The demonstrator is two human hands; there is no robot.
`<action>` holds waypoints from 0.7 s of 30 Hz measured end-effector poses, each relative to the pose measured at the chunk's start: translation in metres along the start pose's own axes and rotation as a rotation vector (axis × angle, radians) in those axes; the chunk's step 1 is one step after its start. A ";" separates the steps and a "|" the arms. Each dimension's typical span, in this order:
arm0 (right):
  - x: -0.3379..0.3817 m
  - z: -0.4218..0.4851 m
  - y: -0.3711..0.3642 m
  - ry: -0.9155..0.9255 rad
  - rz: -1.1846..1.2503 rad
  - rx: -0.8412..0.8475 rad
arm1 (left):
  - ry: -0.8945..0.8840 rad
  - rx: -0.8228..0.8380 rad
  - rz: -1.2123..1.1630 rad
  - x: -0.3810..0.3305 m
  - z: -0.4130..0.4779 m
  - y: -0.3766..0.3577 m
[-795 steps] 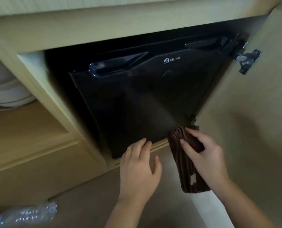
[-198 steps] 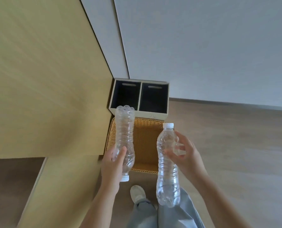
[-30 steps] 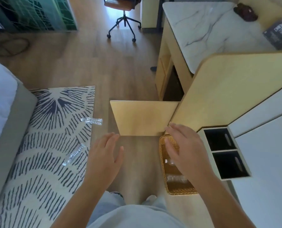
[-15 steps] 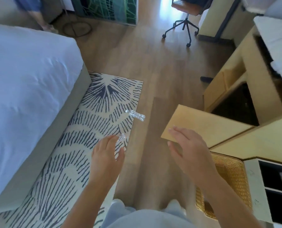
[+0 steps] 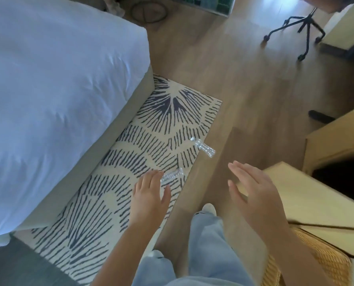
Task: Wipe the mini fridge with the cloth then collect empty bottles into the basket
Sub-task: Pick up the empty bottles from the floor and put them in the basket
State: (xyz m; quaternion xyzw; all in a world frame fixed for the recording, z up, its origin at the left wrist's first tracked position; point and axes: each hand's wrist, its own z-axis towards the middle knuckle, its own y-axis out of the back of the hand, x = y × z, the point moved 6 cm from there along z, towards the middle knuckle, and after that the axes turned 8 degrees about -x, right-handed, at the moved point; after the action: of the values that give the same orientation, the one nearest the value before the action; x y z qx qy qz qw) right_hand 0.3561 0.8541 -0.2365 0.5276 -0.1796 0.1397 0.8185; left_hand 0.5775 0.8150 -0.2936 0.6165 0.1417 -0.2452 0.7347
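Left hand [image 5: 149, 201] and right hand [image 5: 254, 197] are both empty, fingers loose. Near bottle [image 5: 172, 176] lies on the rug [image 5: 130, 141] by the left fingertips, far bottle [image 5: 203, 150] at its edge. Thin empty plastic I'd guess: light, crushy, rolls. Grab round the middle.

The bed [image 5: 58, 89] is at my left, and the rug [image 5: 130, 141] lies on the floor [image 5: 244, 89] beside it. Two bottles lie on the rug near its right edge. The near bottle [image 5: 172, 176] shows just past the fingers [image 5: 151, 179] of my left hand [image 5: 149, 201], and the far bottle [image 5: 203, 150] lies ahead of it. The basket [image 5: 326, 263] stands at my right, next to an open cabinet door [image 5: 308, 195].
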 end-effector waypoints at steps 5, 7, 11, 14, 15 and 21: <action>-0.047 0.069 -0.055 0.094 0.095 0.128 | 0.139 -0.087 0.001 -0.006 0.049 -0.032; -0.066 0.093 -0.074 0.161 0.117 0.181 | 0.208 -0.134 0.001 -0.012 0.065 -0.048; -0.106 0.136 -0.115 0.267 0.124 0.223 | 0.334 -0.182 -0.009 -0.014 0.093 -0.091; -0.137 0.155 -0.157 0.281 0.120 0.246 | 0.358 -0.166 0.003 0.000 0.104 -0.130; -0.147 0.158 -0.174 0.273 0.121 0.256 | 0.365 -0.158 0.005 0.008 0.107 -0.143; -0.202 0.149 -0.282 0.160 0.111 0.290 | 0.424 -0.106 -0.021 0.068 0.120 -0.231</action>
State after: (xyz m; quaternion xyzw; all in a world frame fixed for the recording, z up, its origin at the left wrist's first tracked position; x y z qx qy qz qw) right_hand 0.2714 0.5957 -0.4989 0.6165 -0.1207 0.2505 0.7366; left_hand 0.4995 0.6574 -0.4978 0.6134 0.3122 -0.1099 0.7171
